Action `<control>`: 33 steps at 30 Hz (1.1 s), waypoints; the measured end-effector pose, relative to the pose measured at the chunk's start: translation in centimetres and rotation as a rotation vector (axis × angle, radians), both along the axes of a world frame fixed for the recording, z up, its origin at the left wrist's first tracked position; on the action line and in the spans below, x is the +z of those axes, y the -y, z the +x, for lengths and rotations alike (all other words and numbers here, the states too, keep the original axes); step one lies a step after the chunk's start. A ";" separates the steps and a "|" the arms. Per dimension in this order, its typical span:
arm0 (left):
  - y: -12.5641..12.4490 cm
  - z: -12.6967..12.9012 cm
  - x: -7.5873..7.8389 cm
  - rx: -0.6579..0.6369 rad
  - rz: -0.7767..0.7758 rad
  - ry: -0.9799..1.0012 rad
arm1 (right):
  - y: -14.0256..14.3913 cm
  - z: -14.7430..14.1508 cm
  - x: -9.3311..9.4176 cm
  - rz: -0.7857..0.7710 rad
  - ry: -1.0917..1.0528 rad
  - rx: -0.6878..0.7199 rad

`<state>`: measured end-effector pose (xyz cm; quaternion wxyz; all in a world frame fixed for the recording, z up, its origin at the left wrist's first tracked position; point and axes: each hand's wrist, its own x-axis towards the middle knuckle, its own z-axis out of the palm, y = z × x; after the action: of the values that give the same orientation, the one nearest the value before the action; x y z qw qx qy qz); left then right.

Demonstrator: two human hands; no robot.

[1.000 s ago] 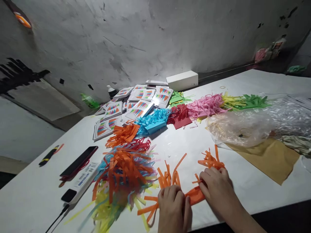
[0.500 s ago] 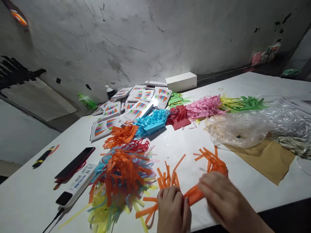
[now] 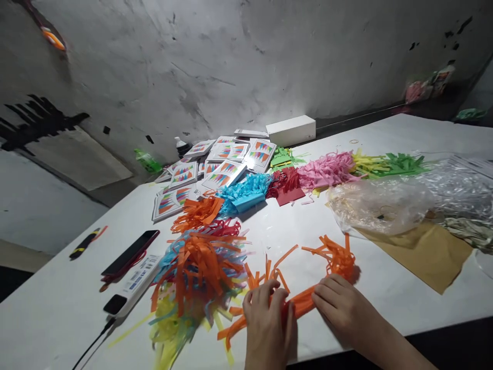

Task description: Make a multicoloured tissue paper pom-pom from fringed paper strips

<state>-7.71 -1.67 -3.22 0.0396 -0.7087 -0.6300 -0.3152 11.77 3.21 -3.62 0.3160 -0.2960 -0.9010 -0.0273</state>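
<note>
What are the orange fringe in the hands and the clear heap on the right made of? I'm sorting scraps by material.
The orange fringe looks like thin matte coloured paper: flat cut strips that curl and hold creases. The clear heap looks like glossy plastic film: see-through, crinkled, catching glints. Both hands, left and right, pinch the fringe's uncut band.

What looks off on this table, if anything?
Nothing damaged or spilled. The printed cards lie in a loose, skewed scatter, and the mixed fringe pile is tangled. Both hands, left and right, press the orange fringe strip flat.

Both hands (image 3: 269,313) (image 3: 339,306) down, fingers curled.
</note>
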 end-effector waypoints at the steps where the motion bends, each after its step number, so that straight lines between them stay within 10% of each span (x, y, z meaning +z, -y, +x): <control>1: 0.1 0.0 0.1 -0.041 0.026 -0.004 | 0.0 -0.1 0.0 -0.006 -0.003 -0.001; 14: 1.1 -1.4 -1.2 -0.316 -0.054 0.083 | 2.8 2.8 -1.5 -0.141 -0.118 -0.052; 24: 1.1 0.0 -0.9 -0.071 -0.142 0.030 | 3.0 1.9 -1.6 -0.093 -0.077 -0.419; 33: 0.6 -0.3 -1.4 -0.352 -0.009 -0.011 | 3.4 0.2 -0.2 -0.090 0.014 -0.107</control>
<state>-8.02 -2.26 -4.64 -0.0161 -0.8098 -0.4975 -0.3106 11.96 -0.24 -3.84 0.2942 -0.3574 -0.8864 -0.0056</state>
